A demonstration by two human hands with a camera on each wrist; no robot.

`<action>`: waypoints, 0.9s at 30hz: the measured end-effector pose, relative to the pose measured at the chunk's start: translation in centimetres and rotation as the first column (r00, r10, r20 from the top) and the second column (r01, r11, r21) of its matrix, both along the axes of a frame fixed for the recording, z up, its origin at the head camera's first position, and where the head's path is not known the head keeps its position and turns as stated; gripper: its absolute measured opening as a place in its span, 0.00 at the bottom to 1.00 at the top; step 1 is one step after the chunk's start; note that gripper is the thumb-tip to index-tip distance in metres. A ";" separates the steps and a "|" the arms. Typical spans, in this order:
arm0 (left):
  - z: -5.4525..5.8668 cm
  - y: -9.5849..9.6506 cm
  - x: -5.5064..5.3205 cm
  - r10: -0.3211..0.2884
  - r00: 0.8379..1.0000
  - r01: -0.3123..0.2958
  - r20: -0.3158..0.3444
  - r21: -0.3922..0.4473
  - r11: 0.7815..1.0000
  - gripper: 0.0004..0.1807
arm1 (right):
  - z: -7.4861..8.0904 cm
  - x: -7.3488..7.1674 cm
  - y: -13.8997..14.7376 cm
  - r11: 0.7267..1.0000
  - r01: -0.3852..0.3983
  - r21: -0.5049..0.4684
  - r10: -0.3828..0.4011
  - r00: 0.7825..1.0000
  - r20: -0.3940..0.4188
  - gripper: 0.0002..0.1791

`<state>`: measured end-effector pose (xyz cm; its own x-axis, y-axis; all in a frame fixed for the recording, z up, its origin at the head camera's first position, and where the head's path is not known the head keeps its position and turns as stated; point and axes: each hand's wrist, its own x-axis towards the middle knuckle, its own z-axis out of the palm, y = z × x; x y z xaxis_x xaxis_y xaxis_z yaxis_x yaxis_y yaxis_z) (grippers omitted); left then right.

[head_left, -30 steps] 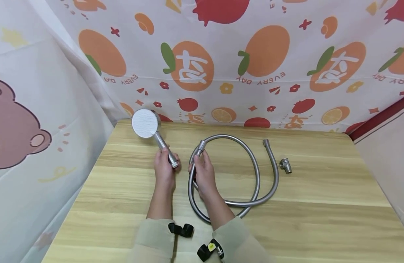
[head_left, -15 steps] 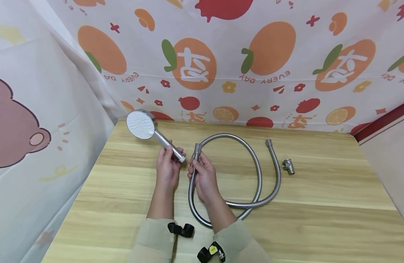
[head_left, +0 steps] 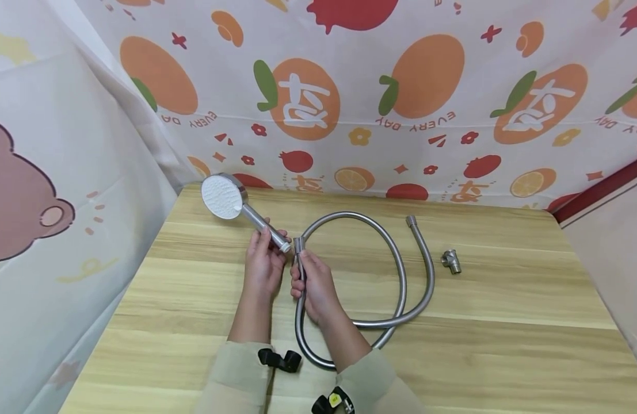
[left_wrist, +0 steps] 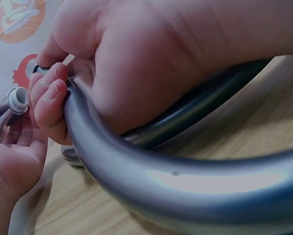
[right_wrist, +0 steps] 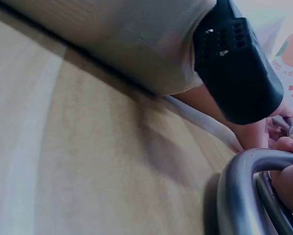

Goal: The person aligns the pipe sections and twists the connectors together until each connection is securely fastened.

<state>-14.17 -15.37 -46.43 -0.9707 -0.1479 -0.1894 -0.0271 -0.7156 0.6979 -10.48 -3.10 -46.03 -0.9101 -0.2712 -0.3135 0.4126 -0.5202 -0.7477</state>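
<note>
In the head view my left hand (head_left: 264, 263) holds a shower head (head_left: 222, 197) by its handle, thumb on top and fingers beneath. The round white face is up to the left, and the threaded end (head_left: 285, 247) points down to the right. My right hand (head_left: 318, 287) grips a grey metal shower hose (head_left: 403, 282) just below its end fitting (head_left: 298, 245). That fitting stands upright close beside the handle's threaded end, slightly apart from it. In the left wrist view the right hand's fingers (left_wrist: 52, 105) curl round the hose, and the handle's open end (left_wrist: 19, 99) faces them.
The hose lies in a loop on the wooden table (head_left: 504, 339), its free end (head_left: 412, 221) toward the back. Right of it lies a small metal tee fitting (head_left: 451, 261). A fruit-print curtain (head_left: 194, 138) hangs behind the table. Black cameras (head_left: 279, 360) sit on both wrists.
My right hand has brought the hose's end left and nearer, beside the handle. The shower head has tilted, its threaded end shifting right and up toward the hose end.
</note>
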 end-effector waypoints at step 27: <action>-0.1 -0.3 -0.4 0.095 0.992 -0.087 -0.085 0.099 0.991 0.12 | -1.1 0.9 -1.2 0.963 -0.047 0.265 0.080 0.990 -0.114 0.12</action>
<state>-14.56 -15.68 -46.53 -0.9677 -0.2221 -0.1195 0.1010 -0.7754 0.6234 -9.56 -4.26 -47.11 -0.9294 -0.2533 -0.2684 0.3354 -0.2763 -0.9006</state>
